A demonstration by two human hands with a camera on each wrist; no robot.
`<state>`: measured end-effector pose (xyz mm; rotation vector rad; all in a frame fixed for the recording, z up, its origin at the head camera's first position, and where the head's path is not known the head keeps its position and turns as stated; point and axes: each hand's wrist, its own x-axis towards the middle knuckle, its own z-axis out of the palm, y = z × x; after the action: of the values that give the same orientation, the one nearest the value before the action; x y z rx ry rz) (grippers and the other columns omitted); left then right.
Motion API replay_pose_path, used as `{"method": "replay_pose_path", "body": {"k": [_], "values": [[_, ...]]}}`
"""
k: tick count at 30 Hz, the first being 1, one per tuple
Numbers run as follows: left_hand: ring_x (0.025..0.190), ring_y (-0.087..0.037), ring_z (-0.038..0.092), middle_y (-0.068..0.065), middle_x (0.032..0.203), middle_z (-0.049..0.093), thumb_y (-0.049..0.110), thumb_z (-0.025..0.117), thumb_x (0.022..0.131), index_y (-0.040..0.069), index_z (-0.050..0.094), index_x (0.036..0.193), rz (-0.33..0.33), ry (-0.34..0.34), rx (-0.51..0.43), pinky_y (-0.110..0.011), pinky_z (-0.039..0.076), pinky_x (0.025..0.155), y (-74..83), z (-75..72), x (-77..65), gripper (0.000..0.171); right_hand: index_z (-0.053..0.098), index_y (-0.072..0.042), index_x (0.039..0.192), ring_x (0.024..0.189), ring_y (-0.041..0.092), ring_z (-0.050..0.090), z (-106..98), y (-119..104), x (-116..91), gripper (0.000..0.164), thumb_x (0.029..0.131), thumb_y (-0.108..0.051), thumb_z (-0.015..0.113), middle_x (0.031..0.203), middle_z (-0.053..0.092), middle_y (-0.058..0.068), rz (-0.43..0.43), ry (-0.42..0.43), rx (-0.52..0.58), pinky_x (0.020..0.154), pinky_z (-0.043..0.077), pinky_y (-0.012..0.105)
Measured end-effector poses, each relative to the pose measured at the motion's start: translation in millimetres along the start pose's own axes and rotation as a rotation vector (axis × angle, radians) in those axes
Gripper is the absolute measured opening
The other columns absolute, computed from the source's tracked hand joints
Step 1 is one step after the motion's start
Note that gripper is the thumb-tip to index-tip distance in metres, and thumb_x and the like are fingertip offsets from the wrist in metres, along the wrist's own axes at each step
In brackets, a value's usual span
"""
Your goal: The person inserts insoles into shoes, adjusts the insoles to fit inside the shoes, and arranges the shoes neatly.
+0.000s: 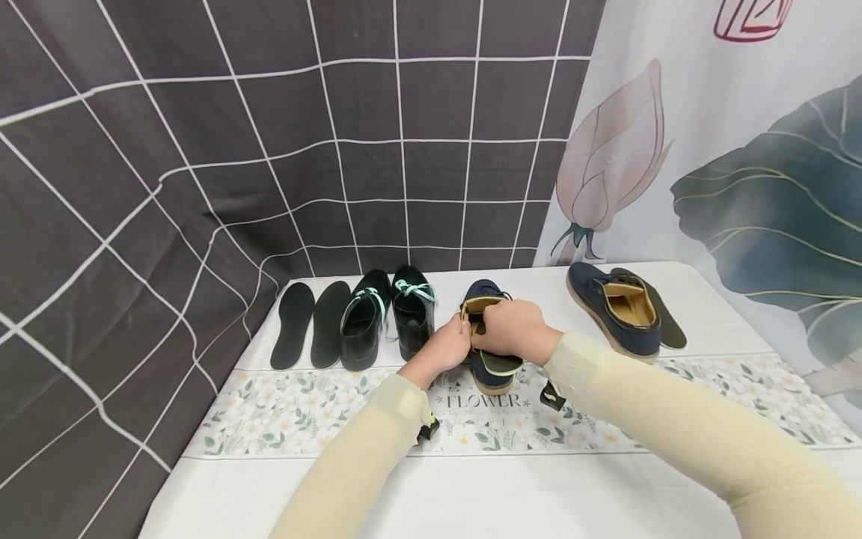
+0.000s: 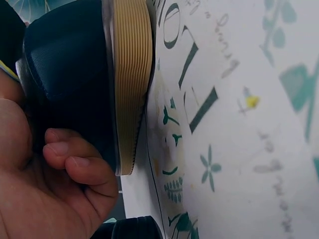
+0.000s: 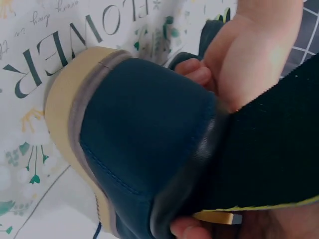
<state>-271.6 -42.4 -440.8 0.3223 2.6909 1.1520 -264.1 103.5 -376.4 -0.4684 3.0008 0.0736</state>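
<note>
A navy shoe (image 1: pixel 491 380) with a tan sole stands in the middle of the table, heel toward me. My left hand (image 1: pixel 447 343) grips its left collar edge, and the left wrist view shows the curled fingers (image 2: pixel 84 169) against the shoe's side. With my right hand (image 1: pixel 515 328) I hold a dark insole (image 1: pixel 500 364) at the shoe's opening. The heel end of the insole sticks out over the shoe's back, while its front part is hidden by the hand and shoe. From the right wrist, the insole (image 3: pixel 274 149) shows its dark face and yellowish edge.
To the left stand two black shoes (image 1: pixel 360 346) with mint laces, beside two loose black insoles (image 1: pixel 293 326). Another navy shoe (image 1: pixel 606 311) sits at the right, with a dark insole (image 1: pixel 670 329) next to it. A flowered cloth (image 1: pixel 283 412) covers the table; a dark grid curtain hangs behind.
</note>
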Motion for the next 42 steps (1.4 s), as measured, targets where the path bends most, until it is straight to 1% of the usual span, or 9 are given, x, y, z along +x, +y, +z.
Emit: {"method": "replay_pose_path", "body": {"k": [8, 13, 16, 21, 25, 27, 30, 38, 42], "values": [[0.134, -0.025, 0.050, -0.014, 0.148, 0.050, 0.035, 0.021, 0.111, 0.011, 0.035, 0.151, -0.023, -0.012, -0.034, -0.046, 0.042, 0.109, 1.1, -0.7, -3.7, 0.049, 0.060, -0.022, 0.062, 0.061, 0.020, 0.058, -16, 3, -13, 0.051, 0.087, -0.066, 0.054, 0.064, 0.061, -0.001, 0.004, -0.142, -0.018, 0.052, 0.045, 0.039], [0.117, -0.023, 0.058, -0.013, 0.138, 0.056, 0.035, 0.020, 0.111, 0.011, 0.037, 0.150, -0.019, -0.014, -0.045, -0.042, 0.046, 0.095, 2.3, -1.4, -5.7, 0.049, 0.062, -0.024, 0.070, 0.065, 0.018, 0.060, -21, 1, -23, 0.053, 0.082, -0.075, 0.055, 0.069, 0.063, -0.002, -0.005, -0.199, -0.009, 0.056, 0.047, 0.040], [0.115, -0.023, 0.057, -0.014, 0.139, 0.055, 0.035, 0.020, 0.111, 0.010, 0.035, 0.152, -0.018, -0.006, -0.034, -0.042, 0.045, 0.093, 2.4, -1.3, -5.3, 0.050, 0.063, -0.023, 0.078, 0.067, 0.018, 0.060, -20, -2, -28, 0.052, 0.081, -0.075, 0.057, 0.072, 0.063, -0.003, -0.020, -0.199, -0.015, 0.058, 0.048, 0.041], [0.119, -0.023, 0.055, -0.013, 0.143, 0.052, 0.035, 0.020, 0.111, 0.010, 0.029, 0.156, -0.024, 0.000, -0.033, -0.042, 0.045, 0.095, 0.8, 0.5, -4.4, 0.053, 0.064, -0.016, 0.095, 0.066, 0.021, 0.060, -15, -4, -29, 0.046, 0.085, -0.061, 0.059, 0.075, 0.062, 0.000, -0.028, -0.145, -0.011, 0.055, 0.048, 0.041], [0.098, -0.024, 0.058, -0.012, 0.116, 0.058, 0.036, 0.020, 0.111, 0.011, 0.030, 0.155, -0.027, -0.011, -0.044, -0.039, 0.045, 0.082, 0.8, 0.4, -5.7, 0.052, 0.063, -0.020, 0.081, 0.063, 0.020, 0.058, -11, -5, -29, 0.035, 0.090, -0.054, 0.058, 0.069, 0.061, -0.001, -0.038, -0.116, 0.026, 0.053, 0.045, 0.039], [0.086, -0.023, 0.055, -0.010, 0.099, 0.054, 0.036, 0.021, 0.111, 0.010, 0.032, 0.153, -0.023, -0.012, -0.045, -0.036, 0.043, 0.075, 0.5, -0.1, -4.9, 0.051, 0.060, -0.023, 0.071, 0.061, 0.019, 0.057, -11, -5, -29, 0.036, 0.092, -0.052, 0.057, 0.064, 0.058, -0.003, -0.046, -0.112, 0.042, 0.051, 0.042, 0.037], [0.073, -0.026, 0.050, -0.011, 0.088, 0.048, 0.035, 0.021, 0.111, 0.007, 0.033, 0.152, -0.020, -0.010, -0.036, -0.035, 0.041, 0.066, 0.7, -0.5, -4.1, 0.051, 0.055, -0.024, 0.062, 0.054, 0.017, 0.053, -12, -6, -30, 0.039, 0.094, -0.045, 0.058, 0.056, 0.051, -0.006, -0.064, -0.092, 0.069, 0.048, 0.037, 0.034], [0.091, -0.028, 0.056, -0.019, 0.121, 0.055, 0.030, 0.023, 0.110, 0.002, 0.036, 0.148, 0.011, 0.001, 0.016, -0.036, 0.043, 0.076, 0.3, 0.5, -3.3, 0.049, 0.051, -0.021, 0.056, 0.049, 0.017, 0.053, -10, -8, -28, 0.042, 0.095, -0.034, 0.060, 0.053, 0.050, -0.003, -0.092, -0.027, 0.125, 0.046, 0.038, 0.033], [0.093, -0.030, 0.057, -0.020, 0.121, 0.056, 0.031, 0.022, 0.110, 0.002, 0.037, 0.146, 0.019, 0.003, 0.007, -0.038, 0.045, 0.077, 0.5, 0.4, -4.1, 0.049, 0.051, -0.020, 0.057, 0.049, 0.018, 0.054, -6, -8, -24, 0.042, 0.095, -0.032, 0.061, 0.054, 0.051, -0.002, -0.080, -0.003, 0.145, 0.046, 0.040, 0.033]]}}
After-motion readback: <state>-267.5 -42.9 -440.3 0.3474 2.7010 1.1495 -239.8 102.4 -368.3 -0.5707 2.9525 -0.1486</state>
